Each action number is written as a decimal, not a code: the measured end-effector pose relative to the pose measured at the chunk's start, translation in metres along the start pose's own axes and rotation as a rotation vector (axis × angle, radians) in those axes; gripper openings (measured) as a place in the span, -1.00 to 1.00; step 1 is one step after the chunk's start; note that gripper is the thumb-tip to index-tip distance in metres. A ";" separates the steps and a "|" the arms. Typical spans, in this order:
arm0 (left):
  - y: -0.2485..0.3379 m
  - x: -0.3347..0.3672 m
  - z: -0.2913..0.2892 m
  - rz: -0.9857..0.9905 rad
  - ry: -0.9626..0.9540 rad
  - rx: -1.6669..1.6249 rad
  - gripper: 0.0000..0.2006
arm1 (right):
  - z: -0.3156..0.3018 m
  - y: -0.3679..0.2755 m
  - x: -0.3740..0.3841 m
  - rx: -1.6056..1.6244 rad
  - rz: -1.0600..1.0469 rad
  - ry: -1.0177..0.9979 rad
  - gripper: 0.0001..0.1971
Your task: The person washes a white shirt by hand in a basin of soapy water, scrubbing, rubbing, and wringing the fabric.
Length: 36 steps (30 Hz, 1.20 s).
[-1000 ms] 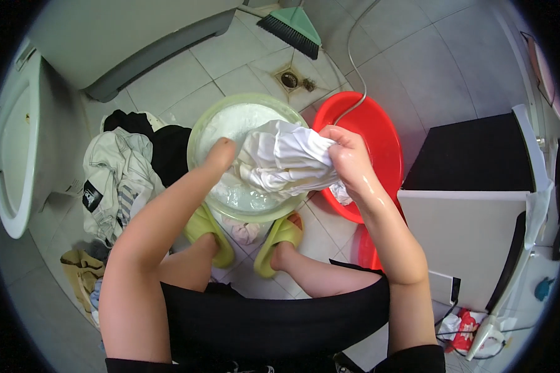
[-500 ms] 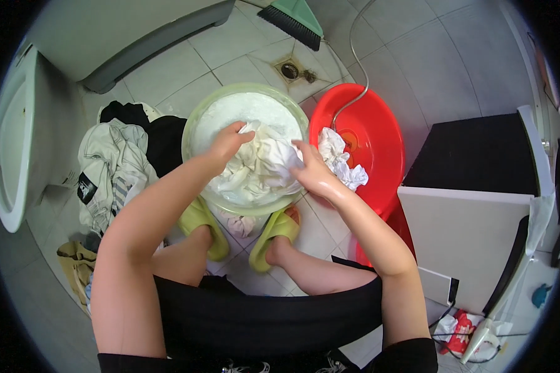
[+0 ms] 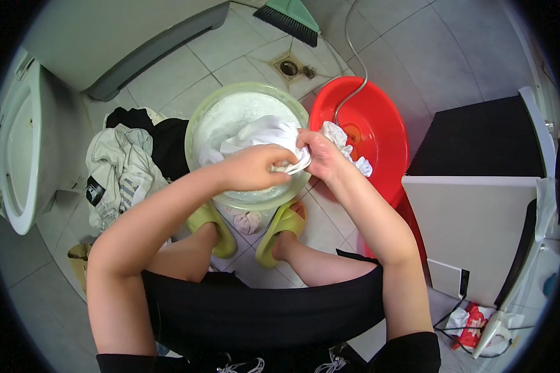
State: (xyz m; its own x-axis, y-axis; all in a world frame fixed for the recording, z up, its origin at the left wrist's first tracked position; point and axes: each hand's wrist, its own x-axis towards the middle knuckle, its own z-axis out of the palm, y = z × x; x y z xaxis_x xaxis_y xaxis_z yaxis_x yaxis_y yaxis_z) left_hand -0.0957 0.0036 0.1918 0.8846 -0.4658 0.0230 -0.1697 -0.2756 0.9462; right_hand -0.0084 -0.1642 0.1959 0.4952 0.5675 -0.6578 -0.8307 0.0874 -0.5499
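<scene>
A wet white garment (image 3: pixel 262 135) is stretched between my hands over a pale green basin (image 3: pixel 200 105) of sudsy water, and part of it hangs into the suds. My left hand (image 3: pixel 259 168) has its fingers curled round the near edge of the cloth. At the basin's right rim, my right hand (image 3: pixel 322 154) pinches the garment's right end between thumb and fingers. The kind of garment cannot be made out. Beside it, a red basin (image 3: pixel 382 146) holds a crumpled white cloth (image 3: pixel 337 135) at its left side.
Grey and black clothes (image 3: pixel 121 161) lie heaped on the tiles at left, near a toilet (image 3: pixel 34 143). A hose (image 3: pixel 362 59) runs into the red basin. A broom (image 3: pixel 289 22) and a floor drain (image 3: pixel 288 68) are at the far side. A white cabinet (image 3: pixel 473 230) stands at right.
My left hand has moved right and nearer, beside the right hand. The bunched garment is now drawn out, its right end gathered between both hands.
</scene>
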 end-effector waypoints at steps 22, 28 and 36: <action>-0.081 0.003 0.011 -0.643 0.374 -0.663 -0.66 | -0.001 0.027 -0.005 -0.223 0.097 -0.023 -0.52; -0.007 0.007 0.034 -0.118 0.481 0.011 -0.82 | 0.012 -0.005 -0.014 -0.573 -0.045 0.259 -0.54; -0.029 0.003 0.046 -0.226 0.273 -0.205 -0.84 | 0.003 -0.009 -0.023 -0.329 -0.152 0.165 -0.69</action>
State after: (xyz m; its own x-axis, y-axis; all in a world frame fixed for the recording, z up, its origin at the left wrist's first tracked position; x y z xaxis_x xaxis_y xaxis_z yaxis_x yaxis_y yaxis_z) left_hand -0.1084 -0.0280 0.1491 0.9772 -0.1649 -0.1341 0.1079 -0.1589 0.9814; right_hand -0.0130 -0.1753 0.2176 0.6626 0.4269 -0.6154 -0.6320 -0.1222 -0.7653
